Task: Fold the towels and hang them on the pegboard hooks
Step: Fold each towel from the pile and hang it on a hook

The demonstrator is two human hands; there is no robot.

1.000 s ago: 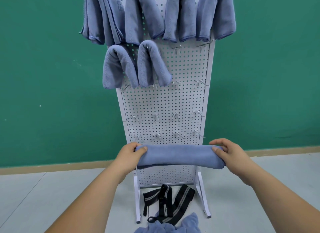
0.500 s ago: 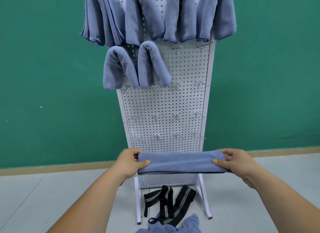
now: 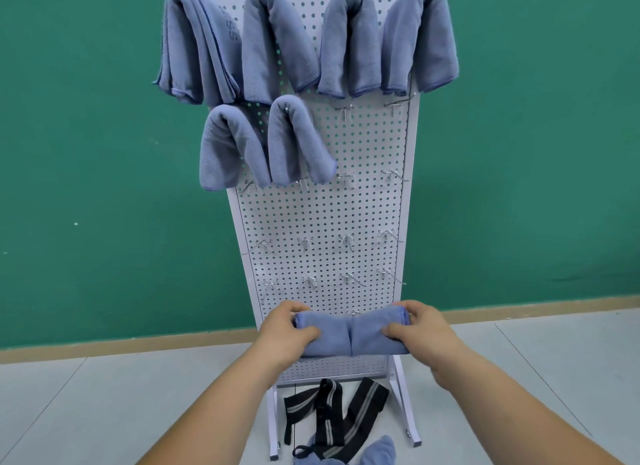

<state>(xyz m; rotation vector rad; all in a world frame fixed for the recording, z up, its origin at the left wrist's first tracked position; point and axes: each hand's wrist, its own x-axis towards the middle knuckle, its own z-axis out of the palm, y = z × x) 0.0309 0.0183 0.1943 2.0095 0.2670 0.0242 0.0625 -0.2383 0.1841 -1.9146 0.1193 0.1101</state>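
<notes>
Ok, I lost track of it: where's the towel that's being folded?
Head view, low centre: the towel is held between the left hand and right hand, in front of the lower part of the pegboard.

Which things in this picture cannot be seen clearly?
Head view only.
Hooks beneath the hung towels: covered by cloth.
The floor towels: cut off by the bottom edge.
The lettering on the top-left towel: blurred, partly folded away.
Ends of the held towel: partly under the left grip and right grip.

embossed lettering (image 3: 232, 26) on top-left hanging towel (image 3: 187, 45), too blurred to read
</notes>
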